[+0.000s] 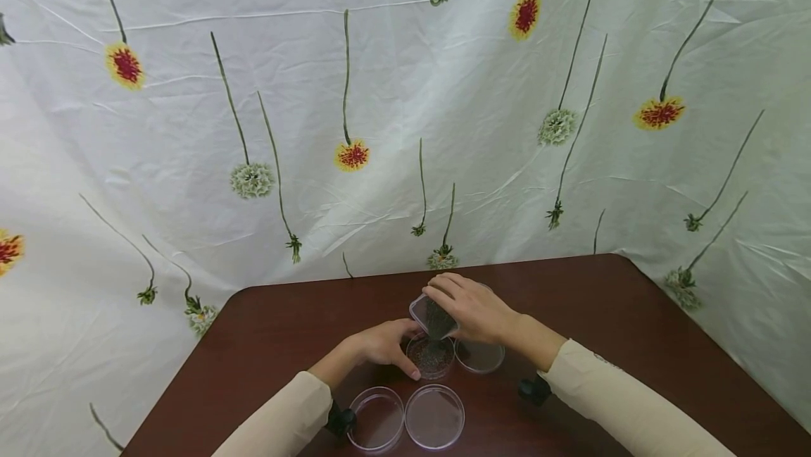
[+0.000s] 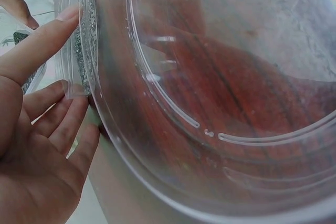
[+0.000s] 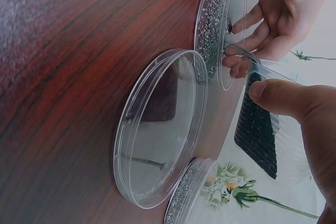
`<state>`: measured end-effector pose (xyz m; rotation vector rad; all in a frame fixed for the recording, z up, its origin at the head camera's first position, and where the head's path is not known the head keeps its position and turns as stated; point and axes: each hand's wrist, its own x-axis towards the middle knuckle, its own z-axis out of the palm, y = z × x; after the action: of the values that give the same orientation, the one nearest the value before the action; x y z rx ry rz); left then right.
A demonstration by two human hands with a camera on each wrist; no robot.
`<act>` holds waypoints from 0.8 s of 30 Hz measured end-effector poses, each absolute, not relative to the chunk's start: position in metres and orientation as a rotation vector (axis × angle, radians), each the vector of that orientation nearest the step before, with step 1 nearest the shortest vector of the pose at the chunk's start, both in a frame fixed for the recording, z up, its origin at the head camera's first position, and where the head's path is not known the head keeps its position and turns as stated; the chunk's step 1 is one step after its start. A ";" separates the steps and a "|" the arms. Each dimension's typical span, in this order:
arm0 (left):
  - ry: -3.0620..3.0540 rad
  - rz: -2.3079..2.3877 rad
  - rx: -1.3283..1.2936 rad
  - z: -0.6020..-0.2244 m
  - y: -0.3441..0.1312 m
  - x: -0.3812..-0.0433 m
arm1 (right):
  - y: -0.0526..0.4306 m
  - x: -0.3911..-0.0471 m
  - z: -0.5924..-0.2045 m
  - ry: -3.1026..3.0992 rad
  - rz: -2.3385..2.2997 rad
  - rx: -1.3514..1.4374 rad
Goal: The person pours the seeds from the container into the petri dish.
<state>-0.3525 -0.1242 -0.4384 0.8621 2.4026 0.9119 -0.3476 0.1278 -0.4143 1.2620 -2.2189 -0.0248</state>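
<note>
My left hand (image 1: 384, 344) grips the side of a clear round petri dish (image 1: 431, 367), thumb on the near side and fingers farther round. Dark grey-green and pale granules lie in that dish, also seen in the right wrist view. Above it my right hand (image 1: 474, 308) holds a clear square-sided plastic container (image 1: 415, 308), tilted over the dish. A stream of dark granules (image 3: 257, 124) slides from its corner into the dish. The right thumb presses the container's near side; the right fingers are mostly out of sight in the right wrist view.
A clear petri dish (image 1: 479, 358) stands just right of the one being filled. Behind it another dish (image 3: 184, 192) contains granules. Two more clear dishes or lids, one left (image 1: 375, 420) and one right (image 1: 434, 417), lie nearer on the dark red-brown table (image 1: 304, 330). A flowered cloth (image 1: 393, 91) hangs behind.
</note>
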 end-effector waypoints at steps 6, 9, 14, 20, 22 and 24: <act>2.400 0.914 0.864 -0.439 -0.125 -0.354 | 0.128 -0.348 -0.413 -2.213 -0.031 1.267; 2.401 0.911 0.864 -0.439 -0.125 -0.354 | 0.128 -0.349 -0.413 -2.206 -0.034 1.270; 2.407 0.899 0.857 -0.439 -0.125 -0.354 | 0.128 -0.351 -0.414 -2.194 -0.036 1.276; 2.402 0.901 0.859 -0.439 -0.124 -0.354 | 0.128 -0.350 -0.414 -2.199 -0.043 1.276; 2.400 0.905 0.860 -0.438 -0.124 -0.354 | 0.129 -0.349 -0.414 -2.203 -0.042 1.277; 2.402 0.902 0.856 -0.439 -0.124 -0.354 | 0.129 -0.348 -0.414 -2.207 -0.049 1.275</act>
<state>-0.3540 -0.1244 -0.4386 0.8559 2.4019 0.9021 -0.3484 0.1287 -0.4139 1.2748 -2.2068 -0.0490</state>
